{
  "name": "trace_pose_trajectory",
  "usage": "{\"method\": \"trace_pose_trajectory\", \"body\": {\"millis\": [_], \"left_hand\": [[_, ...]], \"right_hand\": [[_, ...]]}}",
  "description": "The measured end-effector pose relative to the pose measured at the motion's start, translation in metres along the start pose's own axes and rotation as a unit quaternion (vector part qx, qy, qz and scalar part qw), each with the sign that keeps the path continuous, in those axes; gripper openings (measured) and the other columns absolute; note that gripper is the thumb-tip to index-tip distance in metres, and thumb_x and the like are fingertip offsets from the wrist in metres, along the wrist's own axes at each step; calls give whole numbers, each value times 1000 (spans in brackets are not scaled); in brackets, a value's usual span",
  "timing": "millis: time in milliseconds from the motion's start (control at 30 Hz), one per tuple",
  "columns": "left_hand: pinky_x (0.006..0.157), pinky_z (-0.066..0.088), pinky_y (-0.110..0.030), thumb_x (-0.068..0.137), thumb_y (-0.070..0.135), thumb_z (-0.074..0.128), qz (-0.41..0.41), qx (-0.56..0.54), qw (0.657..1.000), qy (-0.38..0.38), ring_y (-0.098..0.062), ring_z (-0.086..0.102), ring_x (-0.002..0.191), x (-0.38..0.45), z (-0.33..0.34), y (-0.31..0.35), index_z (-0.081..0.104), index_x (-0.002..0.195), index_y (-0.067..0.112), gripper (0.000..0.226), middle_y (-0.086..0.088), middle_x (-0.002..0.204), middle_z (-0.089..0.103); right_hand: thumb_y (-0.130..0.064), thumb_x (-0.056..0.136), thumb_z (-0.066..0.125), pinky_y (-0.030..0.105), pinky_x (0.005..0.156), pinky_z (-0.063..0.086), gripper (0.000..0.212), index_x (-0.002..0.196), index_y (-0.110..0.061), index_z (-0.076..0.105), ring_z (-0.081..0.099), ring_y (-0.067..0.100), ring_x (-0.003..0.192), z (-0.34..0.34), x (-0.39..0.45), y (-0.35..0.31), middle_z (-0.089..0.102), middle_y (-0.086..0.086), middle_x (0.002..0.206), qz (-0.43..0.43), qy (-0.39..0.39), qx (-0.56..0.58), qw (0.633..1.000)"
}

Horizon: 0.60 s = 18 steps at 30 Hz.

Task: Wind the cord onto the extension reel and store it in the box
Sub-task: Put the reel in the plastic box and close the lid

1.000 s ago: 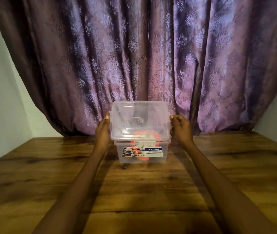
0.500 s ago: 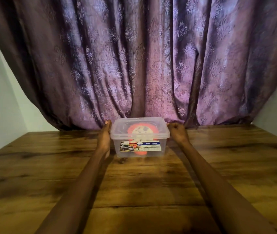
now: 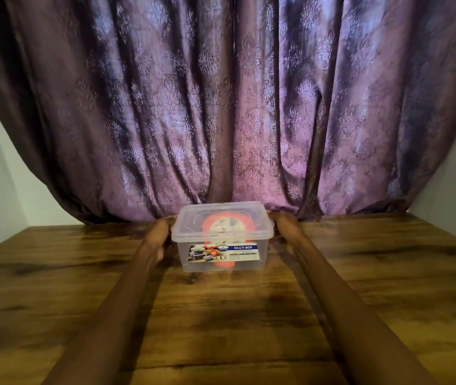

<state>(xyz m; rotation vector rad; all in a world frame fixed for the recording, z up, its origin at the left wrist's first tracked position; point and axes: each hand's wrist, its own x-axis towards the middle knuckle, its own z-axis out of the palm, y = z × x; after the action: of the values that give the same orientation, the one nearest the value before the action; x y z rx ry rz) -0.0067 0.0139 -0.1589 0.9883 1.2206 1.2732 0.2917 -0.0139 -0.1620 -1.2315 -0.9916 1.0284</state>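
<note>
My left hand (image 3: 156, 237) is against the left end of the box (image 3: 249, 263), fingers curled at the lid (image 3: 222, 218) rim, gripping it there. Box is clear plastic, sits on the worktop (image 3: 388, 273) near the far edge, just in front of the purple curtain (image 3: 221, 107). Lid is on. Label (image 3: 224, 252) on the near wall reads MULTI-BOX. Reel (image 3: 228, 226) is inside, orange with a pale centre, visible through lid and wall; cord itself too blurred to make out. My right hand (image 3: 284, 224) is at the right end of the lid, fingers curled on the rim. Both forearms stretch out over the worktop. Pale walls either side of the curtain.
</note>
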Motion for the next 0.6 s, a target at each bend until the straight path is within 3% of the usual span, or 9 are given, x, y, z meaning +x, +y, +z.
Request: {"method": "trace_pose_trajectory", "body": {"millis": [67,133,200,267,367,433,500,600], "left_hand": [[73,50,-41,90,15,54,-13,-36,998,-42,-28,58,80,2,3,1,70,99,5,22,-12,95,66],[104,44,-53,92,15,51,-22,-68,995,-72,-35,55,104,1,8,2,62,126,-1,39,-20,121,61],[101,46,-52,94,13,51,-10,-90,993,-75,-34,58,102,4,10,2,60,129,0,39,-21,121,62],[81,55,-43,94,13,50,-3,-103,991,-79,-28,64,85,4,9,2,66,111,6,25,-15,103,69],[66,44,-35,92,20,53,16,-68,996,-53,-27,55,77,5,2,-10,69,92,13,17,-6,83,67],[72,45,-37,92,35,58,20,-65,997,-35,-27,56,80,3,0,-22,74,96,12,28,-7,87,70],[93,44,-43,95,55,52,21,-84,995,-52,-30,58,99,3,-1,-33,71,118,11,53,-11,111,69],[105,37,-46,94,69,41,11,-116,990,-75,-29,50,110,3,-5,-36,70,112,16,63,-13,116,58]], "right_hand": [[-12,88,57,17,36,31,14,84,-10,70,47,15,44,1,3,0,58,5,61,7,3,15,1000],[-9,88,60,16,34,33,14,77,-9,70,48,12,38,2,5,0,59,1,53,11,21,35,999],[-5,86,60,16,34,32,18,69,-10,65,45,10,33,4,6,0,56,-2,45,8,34,53,998],[-5,85,61,17,33,34,19,67,-9,65,47,11,32,5,4,2,58,0,46,4,40,68,997],[-18,85,68,17,34,34,16,70,-12,69,49,10,35,3,0,9,63,1,53,7,56,75,996],[-39,88,67,19,38,36,24,85,-15,72,53,12,45,-2,0,16,66,1,65,16,48,55,997],[-58,91,57,23,47,40,42,95,-19,71,54,15,54,-7,1,24,66,2,75,35,14,41,998],[-70,94,37,25,52,43,61,92,-17,67,50,14,51,-11,1,29,60,3,69,79,-9,32,996]]}}
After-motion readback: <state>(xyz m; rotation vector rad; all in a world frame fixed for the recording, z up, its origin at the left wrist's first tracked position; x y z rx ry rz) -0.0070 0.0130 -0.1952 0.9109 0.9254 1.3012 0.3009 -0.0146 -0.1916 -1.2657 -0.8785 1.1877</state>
